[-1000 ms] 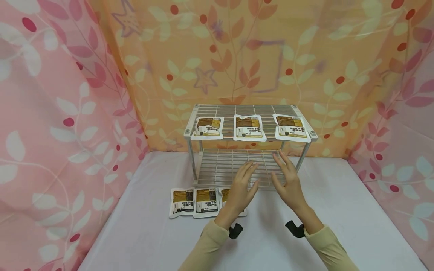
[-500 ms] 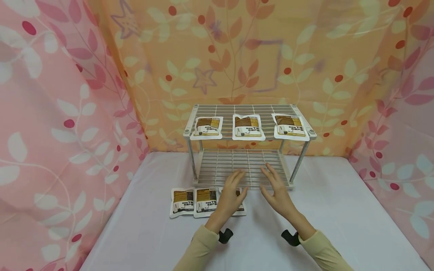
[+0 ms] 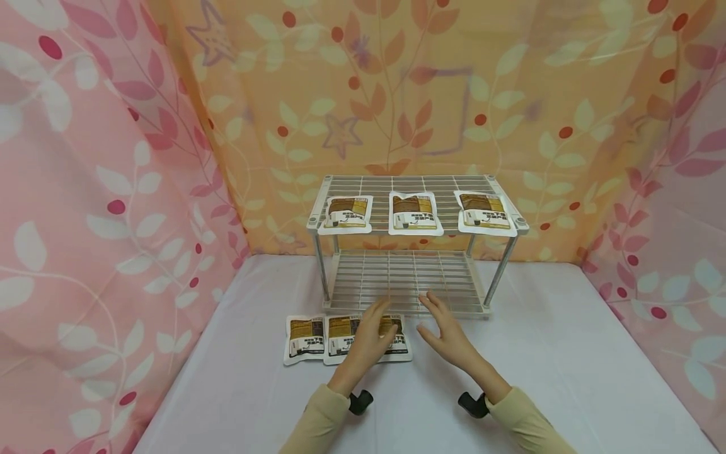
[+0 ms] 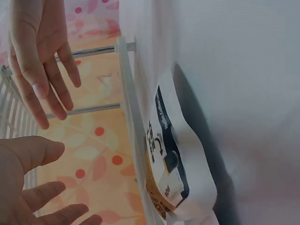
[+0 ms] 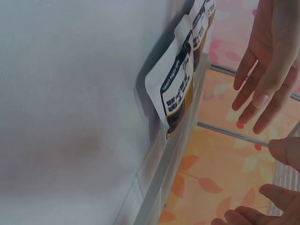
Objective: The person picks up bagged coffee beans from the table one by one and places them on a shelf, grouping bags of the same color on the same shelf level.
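In the head view my left hand hovers with loosely spread fingers above the rightmost of three coffee pouches on the table, partly hiding it. The left pouch, middle pouch and right pouch lie side by side in front of the wire rack. To the right, my right hand is held in the air, fingers spread, holding nothing. Both palms face each other with a gap between them. The left wrist view shows one pouch lying apart from my fingers; a pouch shows in the right wrist view too.
A two-tier wire rack stands at the back of the white table. Along its upper front edge lie a left pouch, a middle pouch and a right pouch. Patterned cloth encloses the back and sides.
Both hands have drawn back from the rack toward the body and shifted left, still spread and holding nothing. The pouches and rack stay in place.
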Tool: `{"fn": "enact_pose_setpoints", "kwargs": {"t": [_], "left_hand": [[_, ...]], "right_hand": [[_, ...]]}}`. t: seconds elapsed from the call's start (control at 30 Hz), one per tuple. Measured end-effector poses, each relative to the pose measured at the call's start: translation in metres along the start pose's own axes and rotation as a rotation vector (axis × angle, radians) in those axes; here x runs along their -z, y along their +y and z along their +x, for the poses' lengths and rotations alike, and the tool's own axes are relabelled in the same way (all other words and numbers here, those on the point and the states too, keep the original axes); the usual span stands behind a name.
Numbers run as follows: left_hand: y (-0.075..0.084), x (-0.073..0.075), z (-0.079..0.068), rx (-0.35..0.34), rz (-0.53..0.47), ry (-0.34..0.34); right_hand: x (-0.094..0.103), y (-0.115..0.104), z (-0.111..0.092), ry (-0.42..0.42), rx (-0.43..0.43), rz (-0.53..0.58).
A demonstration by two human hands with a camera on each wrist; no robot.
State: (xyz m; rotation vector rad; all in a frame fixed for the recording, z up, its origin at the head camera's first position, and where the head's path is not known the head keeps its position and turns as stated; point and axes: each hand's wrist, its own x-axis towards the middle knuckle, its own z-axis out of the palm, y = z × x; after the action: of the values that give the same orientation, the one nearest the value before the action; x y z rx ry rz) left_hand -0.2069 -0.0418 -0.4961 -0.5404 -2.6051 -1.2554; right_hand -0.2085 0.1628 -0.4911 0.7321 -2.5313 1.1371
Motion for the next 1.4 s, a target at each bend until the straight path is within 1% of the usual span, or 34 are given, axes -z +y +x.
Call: {"fn": "enact_pose_setpoints", "kwargs": {"t": [0.13,0.23,0.3,0.4,0.5,0.6,0.8,0.9,1.0,1.2,1.4], "left_hand": [[-0.007,0.001,-0.002,0.007,-0.002,-0.018],[-0.01,0.003,-0.004,-0.001,-0.014,-0.022],[-0.013,0.005,-0.006,0.015,-0.023,-0.027],[-0.017,0.006,-0.01,0.056,-0.006,-0.049],[-0.021,0.007,-0.014,0.091,0.017,-0.073],[-0.025,0.007,-0.016,0.119,0.01,-0.093],[-0.029,0.009,-0.02,0.134,-0.02,-0.117],[-0.031,0.009,-0.021,0.151,-0.019,-0.128],[-0.031,0.008,-0.021,0.169,0.004,-0.142],[-0.03,0.007,-0.02,0.147,0.057,-0.166],[-0.029,0.006,-0.021,0.12,0.105,-0.165]], "right_hand": [[-0.008,0.002,-0.002,-0.032,-0.031,0.004],[-0.015,0.003,-0.002,-0.049,-0.027,0.016],[-0.02,0.004,-0.003,-0.061,-0.017,0.022],[-0.026,0.005,-0.004,-0.079,-0.02,0.017],[-0.032,0.006,-0.004,-0.096,-0.038,0.013],[-0.036,0.007,-0.004,-0.126,-0.07,0.018],[-0.044,0.009,-0.006,-0.181,-0.139,0.023],[-0.046,0.008,-0.007,-0.187,-0.149,0.022],[-0.047,0.008,-0.008,-0.184,-0.142,0.025],[-0.05,0.009,-0.009,-0.18,-0.116,0.036],[-0.053,0.01,-0.009,-0.166,-0.104,0.05]]}}
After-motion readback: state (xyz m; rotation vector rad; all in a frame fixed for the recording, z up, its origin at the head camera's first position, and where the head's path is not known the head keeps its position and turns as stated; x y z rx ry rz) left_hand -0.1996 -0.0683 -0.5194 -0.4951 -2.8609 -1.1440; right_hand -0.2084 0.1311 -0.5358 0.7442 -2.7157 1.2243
